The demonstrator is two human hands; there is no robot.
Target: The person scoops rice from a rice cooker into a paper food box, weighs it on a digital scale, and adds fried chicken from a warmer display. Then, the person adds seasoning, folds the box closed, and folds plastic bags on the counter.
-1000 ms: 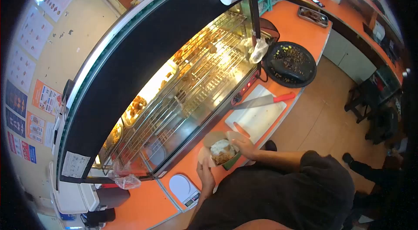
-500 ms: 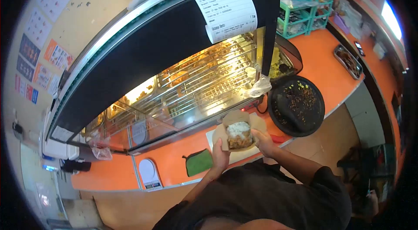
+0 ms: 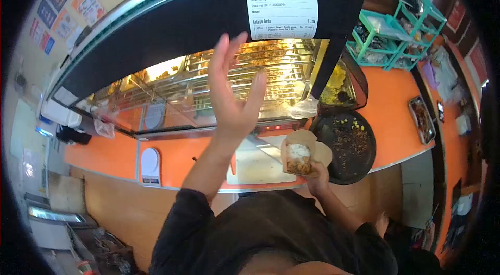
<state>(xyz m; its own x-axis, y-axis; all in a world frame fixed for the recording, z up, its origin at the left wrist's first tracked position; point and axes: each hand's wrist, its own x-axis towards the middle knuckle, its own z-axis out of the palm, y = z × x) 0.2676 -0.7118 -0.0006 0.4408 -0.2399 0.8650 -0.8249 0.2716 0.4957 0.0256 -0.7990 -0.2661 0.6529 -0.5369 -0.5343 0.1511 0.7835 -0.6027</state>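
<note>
My right hand (image 3: 319, 180) grips an open brown paper food box (image 3: 287, 163) by its right side, over the front of the counter. Inside the box lie white rice (image 3: 299, 150) and a browned food (image 3: 298, 164). Raised in front of the heated display cabinet, my left hand (image 3: 234, 95) is open, fingers stretched upward and thumb apart, with nothing in it. Just above its fingertips a printed receipt (image 3: 281, 4) hangs on the cabinet's black panel (image 3: 172, 30). A white cutting board (image 3: 255, 165) lies on the counter below the left hand.
A round black pan (image 3: 346, 145) with food bits stands right of the box. On the orange counter (image 3: 388, 98) are green basket racks (image 3: 390, 41), a metal tray (image 3: 421, 119) and, at left, a white scale (image 3: 150, 165). Another person's hand (image 3: 382, 224) shows at lower right.
My left hand has let go of the food box and risen toward the receipt, open. The box stays in my right hand. The view has shifted, and my left forearm covers the green pouch's place.
</note>
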